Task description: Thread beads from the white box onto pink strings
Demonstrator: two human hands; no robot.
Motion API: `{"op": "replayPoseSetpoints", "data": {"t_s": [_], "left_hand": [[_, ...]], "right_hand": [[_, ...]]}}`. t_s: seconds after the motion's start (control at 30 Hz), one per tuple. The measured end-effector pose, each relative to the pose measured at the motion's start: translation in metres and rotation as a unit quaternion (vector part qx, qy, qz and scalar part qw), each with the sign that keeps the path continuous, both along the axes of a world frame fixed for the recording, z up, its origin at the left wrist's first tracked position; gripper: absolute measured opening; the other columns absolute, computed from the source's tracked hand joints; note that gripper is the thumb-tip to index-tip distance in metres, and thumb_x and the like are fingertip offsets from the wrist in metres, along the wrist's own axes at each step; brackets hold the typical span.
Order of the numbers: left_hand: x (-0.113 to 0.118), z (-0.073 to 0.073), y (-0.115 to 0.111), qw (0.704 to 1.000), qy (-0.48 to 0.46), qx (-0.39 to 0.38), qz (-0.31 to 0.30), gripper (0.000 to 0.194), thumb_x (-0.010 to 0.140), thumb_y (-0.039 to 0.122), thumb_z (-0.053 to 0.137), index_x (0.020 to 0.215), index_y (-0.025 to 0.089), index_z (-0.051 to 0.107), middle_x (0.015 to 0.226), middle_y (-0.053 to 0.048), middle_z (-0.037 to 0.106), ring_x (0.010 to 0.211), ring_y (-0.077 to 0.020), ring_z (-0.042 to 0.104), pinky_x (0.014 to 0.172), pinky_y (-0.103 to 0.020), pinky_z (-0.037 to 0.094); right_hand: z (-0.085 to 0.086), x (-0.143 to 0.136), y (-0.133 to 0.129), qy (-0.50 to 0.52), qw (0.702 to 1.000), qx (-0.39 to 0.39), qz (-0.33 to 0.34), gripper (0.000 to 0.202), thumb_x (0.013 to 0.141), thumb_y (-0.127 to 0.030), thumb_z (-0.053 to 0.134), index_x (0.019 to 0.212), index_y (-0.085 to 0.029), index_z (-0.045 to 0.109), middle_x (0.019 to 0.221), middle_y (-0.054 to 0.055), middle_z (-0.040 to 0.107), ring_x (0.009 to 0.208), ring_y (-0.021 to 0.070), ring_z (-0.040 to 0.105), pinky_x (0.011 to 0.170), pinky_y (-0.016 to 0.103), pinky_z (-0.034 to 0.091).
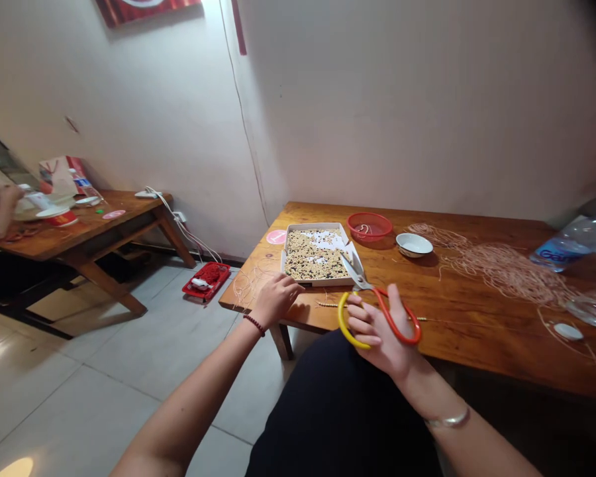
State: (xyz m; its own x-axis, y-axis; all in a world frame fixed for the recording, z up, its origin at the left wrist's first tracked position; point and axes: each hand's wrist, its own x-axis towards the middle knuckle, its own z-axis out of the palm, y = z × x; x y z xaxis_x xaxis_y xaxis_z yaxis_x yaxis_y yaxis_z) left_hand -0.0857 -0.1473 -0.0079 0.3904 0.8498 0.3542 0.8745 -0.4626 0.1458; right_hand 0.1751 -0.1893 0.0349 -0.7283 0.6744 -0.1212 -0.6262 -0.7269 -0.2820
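Observation:
Scissors (355, 281) with one yellow and one red handle hang around the fingers and thumb of my right hand (385, 331), their blades pointing up and slightly parted. My left hand (277, 295) is at the near left corner of a white box (322, 283), fingers bent together and fingertips hidden. Small tan and dark beads (312, 255) are spread inside the box. A strung row of beads (332, 304) lies on the table between my hands and passes behind the right one. Thin pale threads (247, 286) lie beside my left hand.
On the wooden table (477, 344) are a red basket (370, 228), a white bowl (414, 245), tangled pink cord (506, 265) and a water bottle (571, 242). A red tray (206, 283) sits on the floor. A person's hands (2, 205) are at another table, left.

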Motion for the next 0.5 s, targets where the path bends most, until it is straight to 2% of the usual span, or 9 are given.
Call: {"op": "replayPoseSetpoints", "data": {"t_s": [0.17, 0.27, 0.37, 0.43, 0.5], "left_hand": [[0.025, 0.007, 0.005, 1.0, -0.012, -0.007, -0.02, 0.024, 0.091, 0.029, 0.045, 0.098, 0.022, 0.067, 0.094, -0.008, 0.063, 0.096, -0.0212, 0.05, 0.086, -0.035, 0.042], [0.058, 0.021, 0.014, 0.998, -0.035, -0.024, -0.045, 0.025, 0.091, 0.032, 0.046, 0.1, 0.023, 0.067, 0.095, -0.008, 0.064, 0.098, -0.0213, 0.05, 0.086, -0.034, 0.042], [0.116, 0.04, 0.032, 0.99, -0.041, -0.069, -0.12, 0.026, 0.091, 0.033, 0.045, 0.1, 0.023, 0.068, 0.094, -0.007, 0.065, 0.096, -0.0199, 0.053, 0.085, -0.03, 0.041], [0.167, 0.051, 0.052, 0.976, -0.014, -0.106, -0.188, 0.023, 0.088, 0.032, 0.05, 0.098, 0.024, 0.069, 0.095, -0.006, 0.067, 0.094, -0.019, 0.057, 0.083, -0.029, 0.042], [0.222, 0.058, 0.075, 0.958, 0.059, -0.169, -0.224, 0.023, 0.081, 0.032, 0.058, 0.099, 0.025, 0.07, 0.094, -0.004, 0.069, 0.089, -0.0188, 0.06, 0.079, -0.028, 0.043]], "right_hand": [[-0.017, 0.084, -0.032, -0.111, 0.99, 0.013, -0.088, 0.06, 0.074, -0.08, 0.03, 0.08, -0.021, 0.044, 0.06, -0.005, 0.025, 0.046, 0.0085, 0.013, 0.034, 0.021, 0.019], [-0.025, 0.138, -0.055, -0.192, 0.976, 0.015, -0.099, 0.064, 0.069, -0.084, 0.028, 0.075, -0.022, 0.044, 0.059, -0.003, 0.028, 0.045, 0.0087, 0.018, 0.038, 0.023, 0.021], [-0.03, 0.177, -0.078, -0.262, 0.959, 0.006, -0.108, 0.064, 0.07, -0.083, 0.028, 0.075, -0.021, 0.046, 0.061, -0.001, 0.031, 0.046, 0.0095, 0.022, 0.04, 0.025, 0.022], [-0.033, 0.193, -0.089, -0.285, 0.951, 0.004, -0.118, 0.063, 0.072, -0.081, 0.028, 0.075, -0.021, 0.047, 0.062, -0.001, 0.032, 0.046, 0.0097, 0.024, 0.041, 0.026, 0.022], [-0.036, 0.202, -0.097, -0.293, 0.948, 0.002, -0.125, 0.062, 0.073, -0.08, 0.028, 0.074, -0.021, 0.046, 0.062, -0.001, 0.032, 0.046, 0.0095, 0.024, 0.042, 0.026, 0.023]]}}
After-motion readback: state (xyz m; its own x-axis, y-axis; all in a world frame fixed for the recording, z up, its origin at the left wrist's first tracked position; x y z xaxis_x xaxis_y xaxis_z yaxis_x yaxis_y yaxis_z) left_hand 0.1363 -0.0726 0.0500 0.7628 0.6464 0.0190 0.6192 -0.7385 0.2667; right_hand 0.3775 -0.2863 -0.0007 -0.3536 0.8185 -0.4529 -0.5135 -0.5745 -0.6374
